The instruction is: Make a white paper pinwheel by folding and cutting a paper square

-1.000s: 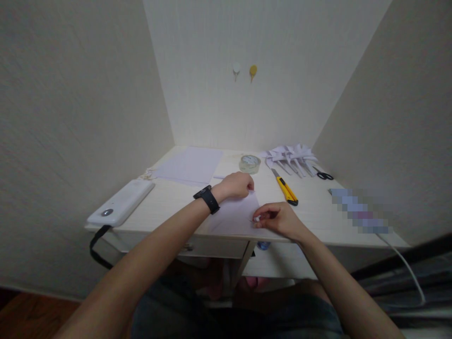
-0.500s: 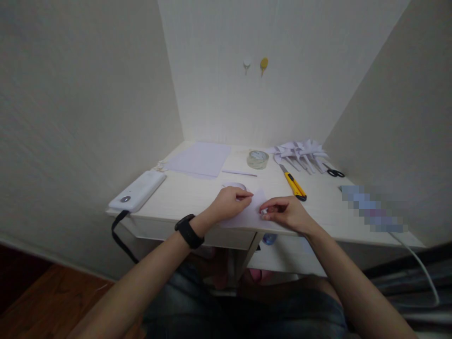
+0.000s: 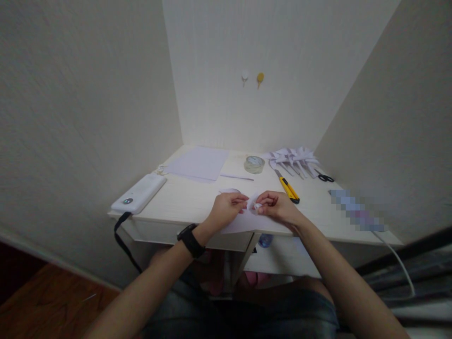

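Near the front edge of the desk lies a sheet of white paper [image 3: 236,226], partly covered by both hands. My right hand [image 3: 278,207] pinches a curled white corner of the paper, raised off the desk. Facing it, my left hand [image 3: 228,208] has its fingers drawn together on the paper's left side, a small gap from the right fingertips. Another curved bit of paper [image 3: 229,190] shows just behind the left hand. A yellow utility knife [image 3: 287,187] with its blade out lies beyond my right hand.
Behind are a thin paper strip [image 3: 236,177], a clear tape roll [image 3: 254,165] and stacked paper sheets [image 3: 199,162]. Several paper pinwheels [image 3: 293,160] and black scissors [image 3: 324,176] lie back right. A white device [image 3: 139,193] sits left; a blurred-out item [image 3: 356,210] lies right.
My right hand has come closer to the left one, and the paper corner in it now curls up between the hands. The view has shifted slightly.
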The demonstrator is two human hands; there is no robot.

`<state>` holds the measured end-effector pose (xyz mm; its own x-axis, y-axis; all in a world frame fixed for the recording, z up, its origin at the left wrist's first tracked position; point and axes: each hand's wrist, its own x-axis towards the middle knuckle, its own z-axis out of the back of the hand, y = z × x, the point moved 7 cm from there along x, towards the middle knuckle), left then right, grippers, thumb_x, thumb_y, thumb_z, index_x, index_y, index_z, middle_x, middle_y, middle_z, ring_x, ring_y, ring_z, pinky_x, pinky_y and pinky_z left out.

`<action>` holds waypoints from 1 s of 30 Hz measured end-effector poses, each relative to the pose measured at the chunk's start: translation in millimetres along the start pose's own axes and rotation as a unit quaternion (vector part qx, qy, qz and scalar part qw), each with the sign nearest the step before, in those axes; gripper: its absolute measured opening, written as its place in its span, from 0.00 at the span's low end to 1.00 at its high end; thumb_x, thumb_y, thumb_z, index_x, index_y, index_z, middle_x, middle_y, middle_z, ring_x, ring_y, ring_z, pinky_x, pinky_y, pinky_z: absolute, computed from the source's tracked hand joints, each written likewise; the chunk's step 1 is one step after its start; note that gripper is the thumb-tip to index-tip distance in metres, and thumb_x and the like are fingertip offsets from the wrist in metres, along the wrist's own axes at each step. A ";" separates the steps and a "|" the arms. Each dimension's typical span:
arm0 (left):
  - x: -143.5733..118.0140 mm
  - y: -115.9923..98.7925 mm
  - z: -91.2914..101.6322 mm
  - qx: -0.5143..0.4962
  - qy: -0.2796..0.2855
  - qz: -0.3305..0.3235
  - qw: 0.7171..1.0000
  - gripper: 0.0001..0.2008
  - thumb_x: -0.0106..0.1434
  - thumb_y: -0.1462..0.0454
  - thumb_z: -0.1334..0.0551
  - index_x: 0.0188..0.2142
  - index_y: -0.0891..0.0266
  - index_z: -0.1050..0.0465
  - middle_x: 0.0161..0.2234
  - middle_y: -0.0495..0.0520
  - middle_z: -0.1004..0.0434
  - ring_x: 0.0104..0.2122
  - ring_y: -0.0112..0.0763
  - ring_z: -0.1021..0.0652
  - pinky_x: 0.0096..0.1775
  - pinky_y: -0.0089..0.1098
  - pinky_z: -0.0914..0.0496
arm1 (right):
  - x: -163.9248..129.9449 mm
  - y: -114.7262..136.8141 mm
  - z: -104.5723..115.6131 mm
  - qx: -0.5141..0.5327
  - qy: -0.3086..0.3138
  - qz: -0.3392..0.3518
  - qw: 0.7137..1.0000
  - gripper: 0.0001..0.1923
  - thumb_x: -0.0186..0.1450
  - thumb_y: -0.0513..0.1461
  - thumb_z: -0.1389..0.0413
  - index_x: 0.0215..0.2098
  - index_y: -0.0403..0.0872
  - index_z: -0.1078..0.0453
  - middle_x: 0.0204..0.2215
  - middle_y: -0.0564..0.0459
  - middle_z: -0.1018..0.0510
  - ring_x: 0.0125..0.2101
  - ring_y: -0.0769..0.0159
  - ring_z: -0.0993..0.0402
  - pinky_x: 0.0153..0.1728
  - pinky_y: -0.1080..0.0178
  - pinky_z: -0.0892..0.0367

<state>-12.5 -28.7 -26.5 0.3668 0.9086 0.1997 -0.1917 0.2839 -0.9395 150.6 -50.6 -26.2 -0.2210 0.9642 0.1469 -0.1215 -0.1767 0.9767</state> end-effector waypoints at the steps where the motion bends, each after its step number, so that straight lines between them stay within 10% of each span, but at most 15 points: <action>1: -0.9 -0.1 -0.1 0.003 -0.002 -0.003 1.000 0.10 0.59 0.71 0.37 0.39 0.65 0.20 0.32 0.54 0.17 0.26 0.28 0.19 0.31 0.27 0.24 | 2.0 0.0 -0.8 0.002 0.004 -0.004 1.000 0.18 0.46 0.42 0.28 0.31 0.44 0.25 0.27 0.51 0.19 0.27 0.68 0.25 0.31 0.64 0.32; 21: -1.0 4.5 -2.4 -0.001 0.007 -0.040 0.999 0.10 0.58 0.68 0.35 0.40 0.66 0.20 0.33 0.55 0.17 0.24 0.27 0.20 0.28 0.26 0.26 | 11.6 -1.9 -4.7 -0.002 0.047 -0.056 0.997 0.17 0.44 0.39 0.27 0.30 0.43 0.24 0.24 0.52 0.19 0.23 0.69 0.27 0.26 0.67 0.38; 30: -0.2 6.5 -3.4 -0.031 0.011 -0.045 0.998 0.10 0.58 0.68 0.36 0.40 0.65 0.21 0.32 0.53 0.17 0.24 0.27 0.20 0.27 0.26 0.26 | 8.2 4.9 -3.0 -0.016 -0.033 -0.048 0.998 0.22 0.39 0.41 0.26 0.31 0.44 0.24 0.29 0.51 0.20 0.23 0.70 0.30 0.24 0.66 0.38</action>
<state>-10.7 -28.1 -33.6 0.3998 0.8731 0.2790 -0.1006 0.3443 -0.9335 145.3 -44.2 -20.8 -0.1428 0.9877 0.0633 -0.1695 -0.0875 0.9816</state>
